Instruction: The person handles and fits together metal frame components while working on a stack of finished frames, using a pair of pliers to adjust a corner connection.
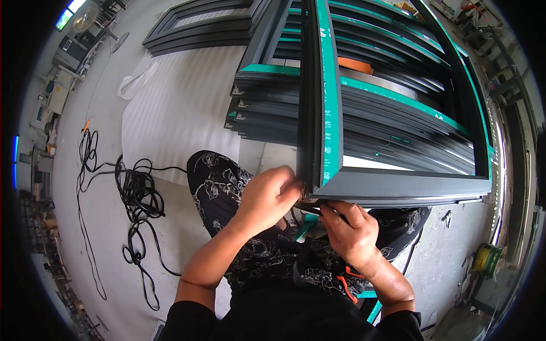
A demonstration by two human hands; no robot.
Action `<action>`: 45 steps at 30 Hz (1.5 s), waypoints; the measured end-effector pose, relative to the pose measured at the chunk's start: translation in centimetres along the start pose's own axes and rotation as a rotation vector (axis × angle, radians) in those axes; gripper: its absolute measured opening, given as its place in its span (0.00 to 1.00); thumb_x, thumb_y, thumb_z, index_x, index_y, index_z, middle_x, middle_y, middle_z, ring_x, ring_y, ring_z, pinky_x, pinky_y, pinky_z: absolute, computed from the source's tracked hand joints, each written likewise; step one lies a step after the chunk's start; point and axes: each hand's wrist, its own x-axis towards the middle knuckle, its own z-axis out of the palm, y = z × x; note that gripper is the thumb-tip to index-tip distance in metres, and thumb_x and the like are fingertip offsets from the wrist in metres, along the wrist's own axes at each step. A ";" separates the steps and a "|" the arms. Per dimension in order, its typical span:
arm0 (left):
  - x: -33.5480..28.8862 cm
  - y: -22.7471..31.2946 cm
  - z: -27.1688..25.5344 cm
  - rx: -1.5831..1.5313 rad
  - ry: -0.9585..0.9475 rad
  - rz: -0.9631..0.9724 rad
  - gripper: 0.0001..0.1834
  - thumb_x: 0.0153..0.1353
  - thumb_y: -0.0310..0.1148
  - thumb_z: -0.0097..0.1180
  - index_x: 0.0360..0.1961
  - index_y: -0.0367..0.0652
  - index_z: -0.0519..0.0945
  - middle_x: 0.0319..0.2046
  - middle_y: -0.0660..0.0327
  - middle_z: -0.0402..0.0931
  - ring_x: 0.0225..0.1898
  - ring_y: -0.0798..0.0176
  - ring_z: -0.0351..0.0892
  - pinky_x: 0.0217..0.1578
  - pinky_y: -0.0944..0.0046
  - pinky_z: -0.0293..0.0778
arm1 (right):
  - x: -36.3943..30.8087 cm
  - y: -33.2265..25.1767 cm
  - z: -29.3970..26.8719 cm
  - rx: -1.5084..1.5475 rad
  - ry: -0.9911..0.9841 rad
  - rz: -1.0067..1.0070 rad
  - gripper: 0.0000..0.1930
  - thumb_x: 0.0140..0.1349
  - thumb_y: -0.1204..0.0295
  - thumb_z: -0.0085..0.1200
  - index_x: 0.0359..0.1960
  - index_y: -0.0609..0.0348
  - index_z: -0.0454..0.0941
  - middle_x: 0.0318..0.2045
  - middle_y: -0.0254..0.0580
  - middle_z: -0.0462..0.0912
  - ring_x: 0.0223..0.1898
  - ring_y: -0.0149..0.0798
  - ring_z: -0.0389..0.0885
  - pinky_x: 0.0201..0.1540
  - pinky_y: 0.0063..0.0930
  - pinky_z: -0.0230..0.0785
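Note:
A dark grey window frame (398,186) with green protective film (330,108) on its left side rests tilted on a stack of similar frames (392,116). At its near left corner, my left hand (266,199) is closed, with thumb and fingertips against the edge. Just right of that corner, my right hand (354,232) is closed in a pinch below the near rail. What sits between the right fingertips is hidden. Bent legs in dark patterned trousers (219,184) lie under my arms, beneath the frame's near edge.
White ribbed sheeting (182,108) covers floor at the left, with more dark frames (199,28) on its far end. A tangled black cable (139,196) lies left of my knee. An orange-handled tool (347,288) is by my lap. A yellow-green roll (488,258) stands at right.

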 end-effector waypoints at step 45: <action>-0.7 -2.9 1.8 -0.883 -0.222 -0.244 0.14 0.67 0.40 0.53 0.31 0.40 0.74 0.21 0.69 0.69 0.21 0.76 0.68 0.23 0.75 0.65 | 1.1 -0.1 -1.1 -0.189 -0.118 -0.075 0.17 0.41 0.77 0.56 0.37 0.56 0.80 0.36 0.37 0.77 0.27 0.33 0.77 0.25 0.24 0.72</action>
